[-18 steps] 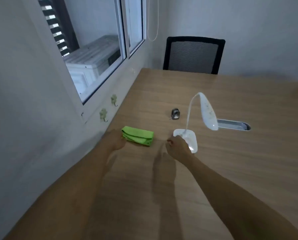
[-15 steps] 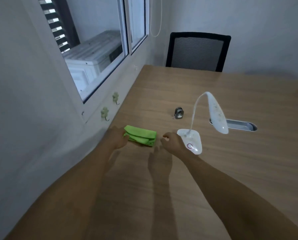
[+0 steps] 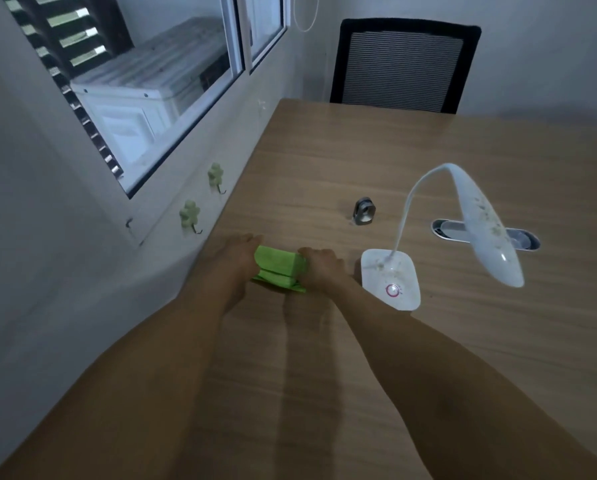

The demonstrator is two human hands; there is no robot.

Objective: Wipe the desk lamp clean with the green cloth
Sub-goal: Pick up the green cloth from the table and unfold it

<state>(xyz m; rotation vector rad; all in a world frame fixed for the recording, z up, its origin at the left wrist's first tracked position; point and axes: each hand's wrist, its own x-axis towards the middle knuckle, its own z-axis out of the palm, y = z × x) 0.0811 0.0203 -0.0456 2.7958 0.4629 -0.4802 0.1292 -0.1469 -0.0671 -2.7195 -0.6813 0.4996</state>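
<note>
My left hand [image 3: 236, 259] and my right hand [image 3: 321, 266] cover the two ends of the folded green cloth [image 3: 279, 270], and my fingers curl out of sight, so how tightly I grip it cannot be told. The head of the desk lamp [image 3: 487, 230] hides the middle of the metal cable slot [image 3: 444, 229] in the table [image 3: 359, 150]. The picture's edges cut off both my forearms, the table's right side and the top of the chair [image 3: 406, 64].
</note>
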